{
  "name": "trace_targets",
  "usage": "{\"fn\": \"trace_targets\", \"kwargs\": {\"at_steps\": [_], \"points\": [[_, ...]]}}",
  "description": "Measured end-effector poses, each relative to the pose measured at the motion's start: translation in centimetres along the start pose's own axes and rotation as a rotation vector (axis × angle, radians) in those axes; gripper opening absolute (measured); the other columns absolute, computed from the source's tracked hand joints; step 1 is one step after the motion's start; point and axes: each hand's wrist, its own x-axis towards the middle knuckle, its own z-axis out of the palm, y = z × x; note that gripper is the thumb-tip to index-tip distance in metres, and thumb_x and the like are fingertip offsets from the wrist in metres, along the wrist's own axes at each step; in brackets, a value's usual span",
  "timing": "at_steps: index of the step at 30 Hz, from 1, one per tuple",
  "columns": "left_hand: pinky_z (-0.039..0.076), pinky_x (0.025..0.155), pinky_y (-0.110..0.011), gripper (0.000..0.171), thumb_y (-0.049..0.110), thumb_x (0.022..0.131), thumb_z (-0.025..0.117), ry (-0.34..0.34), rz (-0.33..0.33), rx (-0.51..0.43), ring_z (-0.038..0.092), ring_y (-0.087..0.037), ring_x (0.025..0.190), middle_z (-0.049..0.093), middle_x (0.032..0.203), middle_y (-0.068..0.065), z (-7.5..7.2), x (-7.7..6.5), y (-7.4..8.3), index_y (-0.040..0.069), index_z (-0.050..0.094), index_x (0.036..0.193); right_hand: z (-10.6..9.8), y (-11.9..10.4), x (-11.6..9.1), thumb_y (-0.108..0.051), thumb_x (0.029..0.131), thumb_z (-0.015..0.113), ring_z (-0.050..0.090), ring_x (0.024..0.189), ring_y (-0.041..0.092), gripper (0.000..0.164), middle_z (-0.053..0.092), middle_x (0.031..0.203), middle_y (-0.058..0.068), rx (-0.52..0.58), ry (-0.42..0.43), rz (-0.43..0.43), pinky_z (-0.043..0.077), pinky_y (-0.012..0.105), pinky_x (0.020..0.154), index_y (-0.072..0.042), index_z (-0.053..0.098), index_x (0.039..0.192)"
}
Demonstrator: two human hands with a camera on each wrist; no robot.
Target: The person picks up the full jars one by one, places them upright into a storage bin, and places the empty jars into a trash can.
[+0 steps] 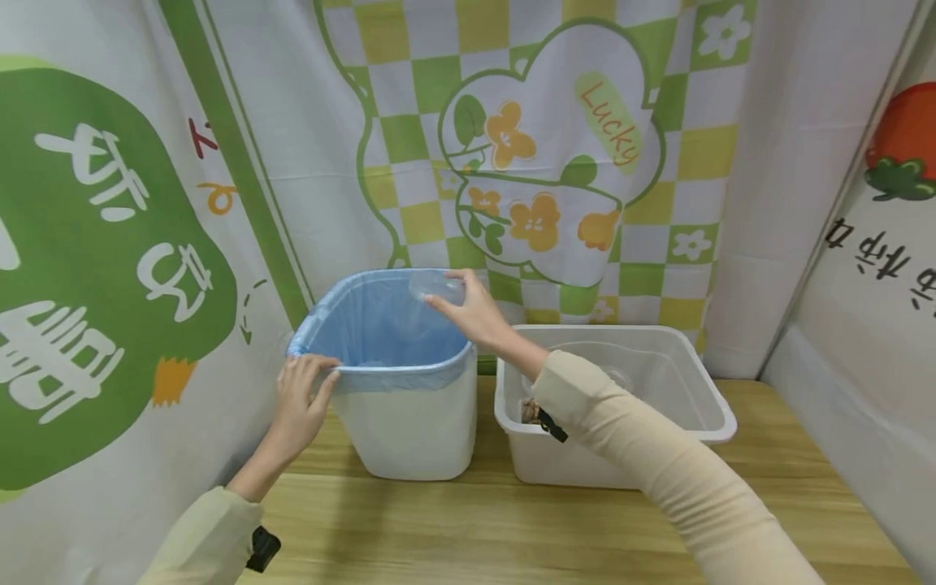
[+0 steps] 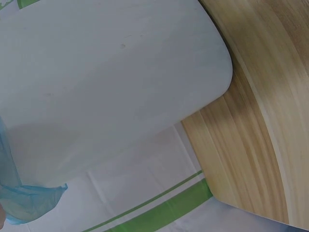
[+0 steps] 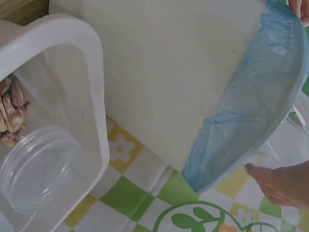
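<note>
A white trash can (image 1: pixel 409 435) stands upright, lined with a blue plastic bag (image 1: pixel 358 313) folded over its rim. My right hand (image 1: pixel 475 313) is above the can's right side and pinches a clear plastic container (image 1: pixel 431 286) between thumb and fingers over the opening. In the right wrist view this container (image 3: pixel 287 140) shows partly behind the bag-covered rim. My left hand (image 1: pixel 300 402) grips the can's front left rim, fingers over the bag's edge and thumb outside. Something clear (image 1: pixel 373 363) lies inside the bag.
Right of the can sits a white plastic tub (image 1: pixel 614 463) on the wooden table (image 1: pixel 439 528). It holds brown, wrinkled pieces (image 3: pixel 14 104) and a clear round container (image 3: pixel 41 169). A patterned curtain (image 1: pixel 541 162) hangs behind, and a printed cloth wall (image 1: pixel 110 244) borders the left.
</note>
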Motion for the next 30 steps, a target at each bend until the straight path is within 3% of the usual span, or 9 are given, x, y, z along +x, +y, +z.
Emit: {"fn": "trace_targets", "kwargs": {"at_steps": [4, 10, 20, 26, 30], "points": [[0.007, 0.099, -0.060, 0.010, 0.000, 0.086, 0.050, -0.004, 0.001, 0.000, 0.039, -0.036, 0.098, 0.052, 0.092, -0.018, 0.0, 0.0, 0.1, -0.004, 0.055, 0.093, 0.1, 0.5, -0.3, -0.034, 0.085, 0.056, 0.030, 0.125, 0.026, 0.055, 0.035, 0.135, 0.009, -0.041, -0.029, -0.014, 0.030, 0.042, 0.100, -0.010, 0.035, 0.131], [0.008, 0.099, -0.059, 0.010, -0.001, 0.085, 0.051, -0.007, -0.008, -0.008, 0.040, -0.034, 0.097, 0.053, 0.091, -0.018, 0.0, 0.1, 0.2, -0.004, 0.056, 0.093, -1.0, 0.8, -1.6, -0.027, 0.087, 0.055, 0.041, 0.118, 0.029, 0.040, 0.043, 0.126, 0.011, -0.025, -0.013, -0.089, 0.036, 0.041, 0.096, -0.009, 0.046, 0.122], [0.016, 0.098, -0.059, 0.018, -0.005, 0.079, 0.058, -0.017, 0.033, 0.036, 0.048, -0.031, 0.095, 0.058, 0.093, -0.016, -0.6, 0.2, 0.6, -0.003, 0.060, 0.097, -4.5, 1.8, -6.8, -0.020, 0.087, 0.056, 0.048, 0.107, 0.024, 0.031, 0.050, 0.114, 0.009, -0.138, -0.074, -0.243, 0.037, 0.036, 0.095, -0.005, 0.052, 0.114], [0.026, 0.096, -0.057, 0.030, -0.007, 0.076, 0.060, -0.010, 0.112, 0.151, 0.051, -0.035, 0.098, 0.058, 0.101, -0.019, -1.1, 0.0, 1.3, -0.003, 0.059, 0.106, -6.7, 3.0, -10.1, -0.013, 0.084, 0.059, 0.048, 0.107, 0.023, 0.029, 0.053, 0.113, 0.009, -0.217, -0.052, -0.352, 0.040, 0.039, 0.092, -0.005, 0.053, 0.111], [0.034, 0.092, -0.055, 0.025, 0.009, 0.088, 0.051, 0.034, 0.243, 0.232, 0.052, -0.037, 0.099, 0.058, 0.105, -0.021, -1.1, -0.2, 2.0, -0.005, 0.058, 0.108, -8.3, 4.3, -12.3, -0.010, 0.083, 0.060, 0.048, 0.109, 0.024, 0.029, 0.052, 0.114, 0.010, -0.276, -0.026, -0.403, 0.040, 0.042, 0.091, -0.005, 0.053, 0.111]]}}
